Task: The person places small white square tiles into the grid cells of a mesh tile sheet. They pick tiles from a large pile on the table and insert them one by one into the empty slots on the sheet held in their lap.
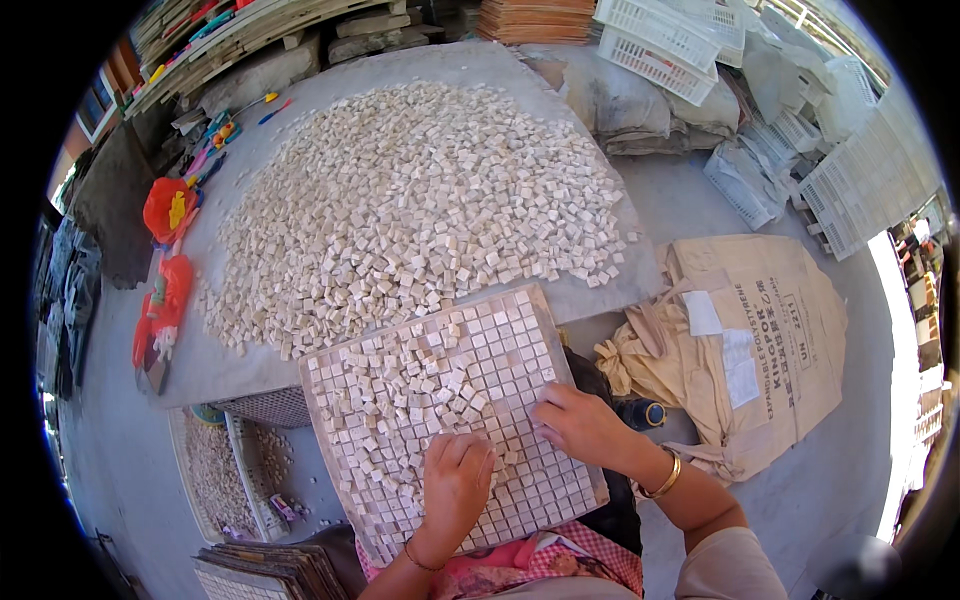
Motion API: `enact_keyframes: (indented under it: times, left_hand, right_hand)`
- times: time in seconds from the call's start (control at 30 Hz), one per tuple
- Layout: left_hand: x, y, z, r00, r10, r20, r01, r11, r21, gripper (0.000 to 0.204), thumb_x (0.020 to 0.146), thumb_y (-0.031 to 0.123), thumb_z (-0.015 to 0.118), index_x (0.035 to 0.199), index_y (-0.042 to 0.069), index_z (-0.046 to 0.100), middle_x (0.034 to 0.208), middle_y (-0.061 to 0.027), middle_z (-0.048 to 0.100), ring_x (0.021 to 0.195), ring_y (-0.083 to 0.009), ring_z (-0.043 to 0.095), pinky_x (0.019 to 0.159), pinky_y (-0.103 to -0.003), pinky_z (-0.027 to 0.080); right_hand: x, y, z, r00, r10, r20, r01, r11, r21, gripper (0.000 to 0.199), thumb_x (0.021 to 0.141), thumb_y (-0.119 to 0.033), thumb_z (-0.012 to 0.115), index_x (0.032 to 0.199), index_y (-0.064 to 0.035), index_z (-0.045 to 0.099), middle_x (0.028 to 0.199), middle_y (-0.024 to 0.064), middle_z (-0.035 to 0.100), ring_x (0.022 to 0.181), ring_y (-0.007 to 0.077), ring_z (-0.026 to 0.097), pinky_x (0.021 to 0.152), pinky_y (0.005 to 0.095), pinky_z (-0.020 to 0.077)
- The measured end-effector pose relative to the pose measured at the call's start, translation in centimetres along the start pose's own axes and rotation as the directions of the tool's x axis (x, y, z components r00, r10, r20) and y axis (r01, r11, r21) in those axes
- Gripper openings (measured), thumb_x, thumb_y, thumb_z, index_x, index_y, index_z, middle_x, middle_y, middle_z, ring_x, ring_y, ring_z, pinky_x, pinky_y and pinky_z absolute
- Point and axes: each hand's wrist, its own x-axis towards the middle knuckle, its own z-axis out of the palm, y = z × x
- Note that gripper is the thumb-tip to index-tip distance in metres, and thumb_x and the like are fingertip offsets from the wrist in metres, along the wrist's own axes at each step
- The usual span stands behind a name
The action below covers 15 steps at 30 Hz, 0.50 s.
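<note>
Currently, in the head view, holding the left hand (pixel 460 485) low over the near middle of the board (pixel 548 318), curling the fingers inward into a narrow shape; hiding the fingertips, so leaving it impossible to tell whether gripping a tile. Placing the right hand (pixel 575 425) at the board's right side, bending the fingers and resting the fingertips on or just above the grid (pixel 517 345); holding thumb and fingers close together, again not showing clearly whether pinching a tile. Wearing a gold bangle (pixel 662 476) at the right wrist and a thin bracelet (pixel 422 562) at the left.

Positioning the board in front of the body, slanting across the view, with its near edge above a checked cloth (pixel 610 555). Showing pale square tiles in rows across the right part; piling loose tiles (pixel 400 395) over the left and middle, ahead of the left hand.

Spreading a large heap (pixel 420 200) of similar tiles over a grey table (pixel 235 370) beyond the board. Lining the table's left edge with red bags (pixel 170 300). Lying to the right, displaying a tan sack (pixel 765 330) on the floor.
</note>
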Motion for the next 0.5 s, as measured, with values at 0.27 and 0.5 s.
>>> enact_keyframes:
  times: [0.27,0.5]
  left_hand:
    - [-1.4,1.5,0.6,0.992,-0.003,0.124,-0.004,0.998,0.056,0.04,0.063,0.006,0.075,0.1,0.003,0.059,0.099,-0.0116,0.055,0.091,-0.0312,0.05,0.081,-0.041,0.042]
    - [-2.1,1.0,0.8,0.995,-0.048,0.092,0.038,0.994,0.101,0.04,0.062,0.008,0.076,0.097,0.003,0.058,0.098,-0.0113,0.052,0.094,-0.0335,0.048,0.083,-0.043,0.04]
  right_hand:
    - [-0.7,-1.6,-0.2,0.995,0.066,-0.073,-0.046,0.968,0.248,0.015,0.076,-0.003,0.059,0.088,-0.0043,0.051,0.091,0.0137,0.049,0.081,0.0337,0.054,0.068,0.0408,0.0469]
    - [-1.9,-3.7,3.2,0.993,0.099,-0.069,-0.076,0.958,0.278,0.018,0.082,-0.008,0.059,0.096,-0.0041,0.049,0.093,0.0156,0.048,0.08,0.0361,0.056,0.067,0.0428,0.0476]
